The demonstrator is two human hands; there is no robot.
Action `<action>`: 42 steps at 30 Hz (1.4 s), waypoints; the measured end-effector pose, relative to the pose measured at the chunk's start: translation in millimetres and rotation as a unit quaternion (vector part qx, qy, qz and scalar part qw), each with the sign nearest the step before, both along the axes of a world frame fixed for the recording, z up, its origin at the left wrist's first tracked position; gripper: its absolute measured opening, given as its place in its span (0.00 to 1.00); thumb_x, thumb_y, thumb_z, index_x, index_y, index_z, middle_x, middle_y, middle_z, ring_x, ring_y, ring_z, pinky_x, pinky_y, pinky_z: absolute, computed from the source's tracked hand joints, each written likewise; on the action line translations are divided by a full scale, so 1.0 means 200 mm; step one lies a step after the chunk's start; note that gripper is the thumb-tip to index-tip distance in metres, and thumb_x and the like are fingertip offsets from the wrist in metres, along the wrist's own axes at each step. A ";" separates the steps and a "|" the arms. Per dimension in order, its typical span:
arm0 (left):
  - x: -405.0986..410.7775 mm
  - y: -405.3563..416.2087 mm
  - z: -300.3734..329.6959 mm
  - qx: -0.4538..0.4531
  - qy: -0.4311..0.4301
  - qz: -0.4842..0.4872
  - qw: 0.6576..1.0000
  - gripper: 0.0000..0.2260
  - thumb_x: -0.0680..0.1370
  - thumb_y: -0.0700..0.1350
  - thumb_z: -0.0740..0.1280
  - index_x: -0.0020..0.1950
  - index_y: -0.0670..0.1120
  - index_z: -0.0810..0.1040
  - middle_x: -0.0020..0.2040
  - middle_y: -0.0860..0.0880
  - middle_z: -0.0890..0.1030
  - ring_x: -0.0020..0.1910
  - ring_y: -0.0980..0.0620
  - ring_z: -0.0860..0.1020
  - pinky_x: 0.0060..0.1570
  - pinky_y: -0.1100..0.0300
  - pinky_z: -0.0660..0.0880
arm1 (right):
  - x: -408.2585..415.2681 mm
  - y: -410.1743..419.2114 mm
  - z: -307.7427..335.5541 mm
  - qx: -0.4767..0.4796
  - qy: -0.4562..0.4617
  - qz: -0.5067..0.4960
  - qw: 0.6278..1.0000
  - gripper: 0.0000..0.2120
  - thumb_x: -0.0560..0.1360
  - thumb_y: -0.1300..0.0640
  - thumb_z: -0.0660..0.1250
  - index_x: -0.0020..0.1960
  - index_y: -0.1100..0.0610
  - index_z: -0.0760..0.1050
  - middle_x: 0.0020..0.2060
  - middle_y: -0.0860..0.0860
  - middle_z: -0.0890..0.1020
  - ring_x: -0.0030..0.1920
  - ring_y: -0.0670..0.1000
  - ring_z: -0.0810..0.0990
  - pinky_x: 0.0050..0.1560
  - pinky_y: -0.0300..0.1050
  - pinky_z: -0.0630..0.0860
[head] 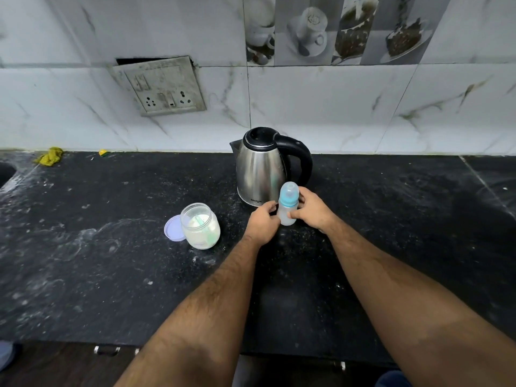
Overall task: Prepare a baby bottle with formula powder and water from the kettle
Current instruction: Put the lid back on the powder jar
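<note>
Both hands meet at frame centre: left hand (262, 223) and right hand (312, 210) pinch one upright baby bottle (287, 205), blue-capped, on the dark surface (111, 275). Left: one lid (172, 228), one open jar (199, 226) of white powder. Behind: one kettle (262, 169).

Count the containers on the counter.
3. The steel kettle stands at the back by the wall; the baby bottle is right in front of it, between both hands; the open formula jar sits left of the bottle. None looks hidden.
</note>
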State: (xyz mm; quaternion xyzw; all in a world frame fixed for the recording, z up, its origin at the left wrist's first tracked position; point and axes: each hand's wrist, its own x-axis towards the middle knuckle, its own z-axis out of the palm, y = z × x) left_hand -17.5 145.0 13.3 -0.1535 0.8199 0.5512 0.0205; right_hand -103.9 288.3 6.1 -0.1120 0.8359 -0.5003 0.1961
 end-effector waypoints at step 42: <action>0.56 -1.23 -0.10 -0.251 0.006 0.047 0.967 0.26 0.73 0.44 0.71 0.71 0.47 0.72 0.69 0.48 0.74 0.68 0.47 0.72 0.67 0.52 0.69 | 0.69 -0.91 -0.02 0.019 0.001 -0.022 1.000 0.61 0.55 0.46 0.83 0.79 0.49 0.52 0.74 0.49 0.67 0.74 0.50 0.66 0.74 0.52 0.63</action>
